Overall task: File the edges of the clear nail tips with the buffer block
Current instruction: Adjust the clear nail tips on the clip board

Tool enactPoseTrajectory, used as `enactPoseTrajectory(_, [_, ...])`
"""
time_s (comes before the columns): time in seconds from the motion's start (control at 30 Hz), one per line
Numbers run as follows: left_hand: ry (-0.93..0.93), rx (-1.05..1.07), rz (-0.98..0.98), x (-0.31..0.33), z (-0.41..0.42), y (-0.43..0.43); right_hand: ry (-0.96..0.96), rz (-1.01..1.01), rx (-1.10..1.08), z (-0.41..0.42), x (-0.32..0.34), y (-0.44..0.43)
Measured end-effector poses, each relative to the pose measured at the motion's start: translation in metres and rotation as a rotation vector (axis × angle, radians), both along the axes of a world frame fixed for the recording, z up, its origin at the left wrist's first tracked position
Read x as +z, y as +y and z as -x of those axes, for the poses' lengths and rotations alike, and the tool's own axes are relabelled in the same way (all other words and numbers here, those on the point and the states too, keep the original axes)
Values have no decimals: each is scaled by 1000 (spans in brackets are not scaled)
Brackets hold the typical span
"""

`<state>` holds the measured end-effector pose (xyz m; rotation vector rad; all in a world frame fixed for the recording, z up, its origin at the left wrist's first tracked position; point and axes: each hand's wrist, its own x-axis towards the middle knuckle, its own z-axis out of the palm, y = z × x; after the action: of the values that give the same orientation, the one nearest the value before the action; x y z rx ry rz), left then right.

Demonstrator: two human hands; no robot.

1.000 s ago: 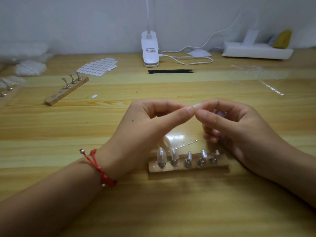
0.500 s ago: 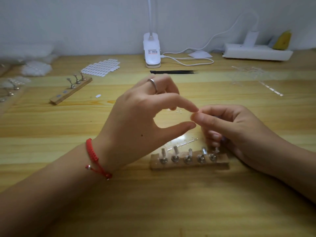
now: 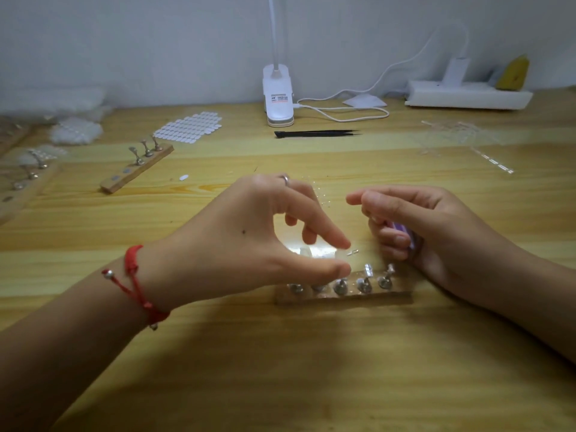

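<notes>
Purple buffer block (image 3: 402, 229) — mostly hidden — sits curled inside right hand (image 3: 436, 226).

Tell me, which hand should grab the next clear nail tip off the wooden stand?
Probably the left hand: its thumb and forefinger hover open just above the wooden stand with metal pegs. The right hand is curled around a purple buffer block, so it is busy.

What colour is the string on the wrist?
Red. The string is tied around the left wrist, with small silver beads, seen in the head view.
</notes>
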<state>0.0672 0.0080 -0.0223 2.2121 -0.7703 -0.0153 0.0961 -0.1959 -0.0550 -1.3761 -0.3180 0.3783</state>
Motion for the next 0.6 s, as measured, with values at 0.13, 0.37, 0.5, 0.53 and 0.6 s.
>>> enactPoseTrajectory(0.13, [59, -30, -5, -2, 2, -2, -10, 11, 8, -1, -2, -2])
enactPoseTrajectory(0.37, [65, -16, -15, -5, 2, -4, -10, 16, -10, -1, -3, -1])
enactPoseTrajectory(0.5, [80, -16, -13, -5, 2, -5, -13, 21, -9, -1, -3, -1])
enactPoseTrajectory(0.53, [88, -18, -13, -5, 2, -5, -11, 18, -12, -1, -2, 0])
enactPoseTrajectory(0.6, [103, -18, -17, -5, 2, -5, -7, 15, -13, 0, -2, 0])
